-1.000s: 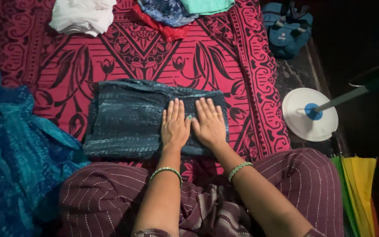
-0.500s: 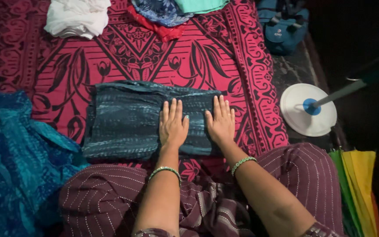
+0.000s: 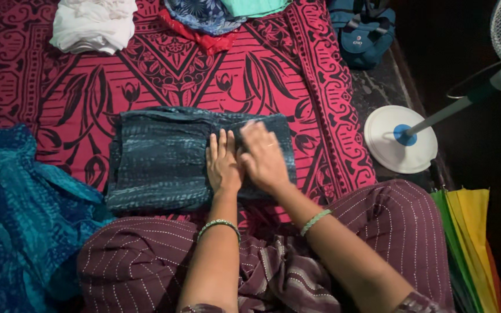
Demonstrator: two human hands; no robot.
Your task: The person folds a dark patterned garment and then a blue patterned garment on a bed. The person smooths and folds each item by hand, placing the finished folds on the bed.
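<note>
A folded dark blue patterned cloth (image 3: 158, 159) lies flat on a red and black printed sheet (image 3: 169, 75) in front of my crossed legs. My left hand (image 3: 222, 165) rests palm down on the cloth's right half, fingers together and pointing away from me. Pressed against its right side is my right hand (image 3: 264, 156), also flat on the cloth and slightly blurred. Neither hand grips anything. Each wrist wears a green bangle.
A bright blue garment (image 3: 13, 203) is heaped at the left. White (image 3: 94, 23), blue and red (image 3: 204, 17) clothes lie at the sheet's far edge. A blue bag (image 3: 363, 32), a fan's round white base (image 3: 400, 139) and a multicoloured umbrella (image 3: 468, 243) are at the right.
My right hand slid out to the right along the cloth, then came back left beside my left hand. The left hand stayed in place.
</note>
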